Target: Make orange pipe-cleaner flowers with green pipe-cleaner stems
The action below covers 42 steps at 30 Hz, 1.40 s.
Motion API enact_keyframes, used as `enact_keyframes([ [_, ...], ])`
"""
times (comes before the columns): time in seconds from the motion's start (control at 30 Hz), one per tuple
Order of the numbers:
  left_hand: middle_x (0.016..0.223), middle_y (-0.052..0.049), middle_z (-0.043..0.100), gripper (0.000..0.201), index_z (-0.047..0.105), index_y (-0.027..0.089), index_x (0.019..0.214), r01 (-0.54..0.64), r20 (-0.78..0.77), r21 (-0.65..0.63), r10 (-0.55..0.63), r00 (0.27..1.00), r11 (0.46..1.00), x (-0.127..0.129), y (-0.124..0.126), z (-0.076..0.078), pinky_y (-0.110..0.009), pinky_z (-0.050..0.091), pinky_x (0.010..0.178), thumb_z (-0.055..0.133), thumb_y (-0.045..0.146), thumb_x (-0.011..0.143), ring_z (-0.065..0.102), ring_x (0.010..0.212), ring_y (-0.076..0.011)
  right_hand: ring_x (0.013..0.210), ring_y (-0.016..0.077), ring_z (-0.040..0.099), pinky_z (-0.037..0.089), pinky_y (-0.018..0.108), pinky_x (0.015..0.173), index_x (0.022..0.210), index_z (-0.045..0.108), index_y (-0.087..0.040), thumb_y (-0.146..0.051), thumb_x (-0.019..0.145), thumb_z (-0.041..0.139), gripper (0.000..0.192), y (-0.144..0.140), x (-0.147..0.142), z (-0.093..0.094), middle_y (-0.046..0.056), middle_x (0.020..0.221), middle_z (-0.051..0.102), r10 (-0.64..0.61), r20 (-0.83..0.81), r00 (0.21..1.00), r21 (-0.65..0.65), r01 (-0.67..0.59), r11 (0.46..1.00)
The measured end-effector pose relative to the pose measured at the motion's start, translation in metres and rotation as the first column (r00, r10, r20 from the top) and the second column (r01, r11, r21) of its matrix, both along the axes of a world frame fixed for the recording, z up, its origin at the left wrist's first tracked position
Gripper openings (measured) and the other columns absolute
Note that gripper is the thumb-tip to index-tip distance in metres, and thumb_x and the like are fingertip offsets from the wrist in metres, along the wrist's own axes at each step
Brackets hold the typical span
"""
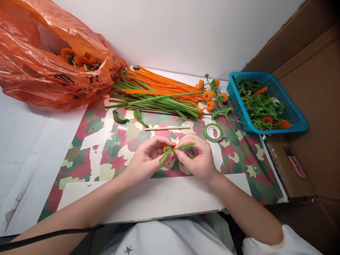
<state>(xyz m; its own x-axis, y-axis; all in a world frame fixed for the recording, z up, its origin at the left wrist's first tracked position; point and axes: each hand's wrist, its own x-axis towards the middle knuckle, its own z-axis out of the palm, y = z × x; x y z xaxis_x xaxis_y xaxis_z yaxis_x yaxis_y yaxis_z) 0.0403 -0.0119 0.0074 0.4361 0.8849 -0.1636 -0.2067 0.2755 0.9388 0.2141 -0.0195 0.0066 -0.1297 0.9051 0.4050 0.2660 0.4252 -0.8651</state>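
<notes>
Sprouting fuzzy green strips [188, 145], the flower [166, 147] shows orange.

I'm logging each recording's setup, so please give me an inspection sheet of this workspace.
Surface: patterned cover with white patches.
Job's things: orange-and-green piece in hand; orange stems, green stems, wooden stick and green tape roll beyond.
Clutter: orange bag left, blue basket right, both holding fuzzy pieces.
Hands: left hand and right hand both pinch the orange-and-green piece.
Cables: black cord across the left forearm.
Surroundings: white backdrop ahead; cardboard and pink tool at right.
</notes>
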Motion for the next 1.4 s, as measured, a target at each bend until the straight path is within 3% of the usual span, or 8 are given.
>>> enact_keyframes([
  [0.17,0.07,0.003,0.058,0.025,0.057,0.019,0.085,0.001,-0.005,0.024,-0.001,1.0,1.0,0.0,-0.002,-0.004,-0.02,0.052,0.053,0.078,0.03,0.075,0.059,0.056,-0.0095,0.066,0.0141,0.059,0.049,0.028,0.059,0.074,0.061,-0.022,-0.014,0.077,0.061,0.009,-0.003,-0.004,-0.003,0.0,0.071,0.063,-0.08,0.029,0.996,0.103,0.077,0.992],
  [0.43,0.07,0.003,0.06,0.026,0.057,0.019,0.084,0.028,-0.015,0.03,-0.027,1.0,0.999,0.003,-0.001,0.001,-0.02,0.051,0.052,0.078,0.031,0.075,0.058,0.056,-0.0085,0.063,0.0131,0.06,0.049,0.027,0.057,0.075,0.059,-0.023,-0.009,0.077,0.06,0.014,-0.004,-0.006,-0.005,0.0,0.07,0.064,-0.127,0.081,0.989,0.241,0.104,0.965],
  [0.83,0.073,0.003,0.06,0.026,0.055,0.019,0.085,0.09,-0.033,-0.024,-0.091,0.995,0.996,0.002,-0.001,0.0,-0.022,0.052,0.057,0.076,0.031,0.076,0.059,0.059,-0.0093,0.064,0.0136,0.058,0.049,0.028,0.059,0.079,0.057,-0.024,-0.009,0.076,0.057,0.015,-0.001,-0.001,-0.006,-0.001,0.071,0.062,-0.12,0.092,0.989,0.243,0.094,0.966],
  [1.17,0.073,0.002,0.063,0.027,0.057,0.019,0.087,0.068,-0.036,-0.042,-0.069,0.997,0.997,0.002,-0.002,-0.003,-0.022,0.055,0.059,0.078,0.032,0.075,0.063,0.062,-0.0106,0.065,0.0152,0.059,0.05,0.03,0.059,0.074,0.057,-0.026,-0.011,0.078,0.061,0.016,-0.004,0.0,-0.013,0.001,0.078,0.066,-0.18,0.207,0.962,0.423,0.078,0.903],
  [1.4,0.07,0.002,0.063,0.026,0.06,0.018,0.085,0.028,-0.035,-0.045,-0.029,0.999,0.999,0.002,-0.002,-0.001,-0.02,0.055,0.057,0.079,0.03,0.073,0.063,0.061,-0.0102,0.065,0.0148,0.061,0.05,0.03,0.059,0.079,0.061,-0.028,-0.007,0.076,0.06,0.021,-0.007,-0.005,-0.012,0.0,0.079,0.067,-0.177,0.161,0.971,0.416,0.095,0.904],
])
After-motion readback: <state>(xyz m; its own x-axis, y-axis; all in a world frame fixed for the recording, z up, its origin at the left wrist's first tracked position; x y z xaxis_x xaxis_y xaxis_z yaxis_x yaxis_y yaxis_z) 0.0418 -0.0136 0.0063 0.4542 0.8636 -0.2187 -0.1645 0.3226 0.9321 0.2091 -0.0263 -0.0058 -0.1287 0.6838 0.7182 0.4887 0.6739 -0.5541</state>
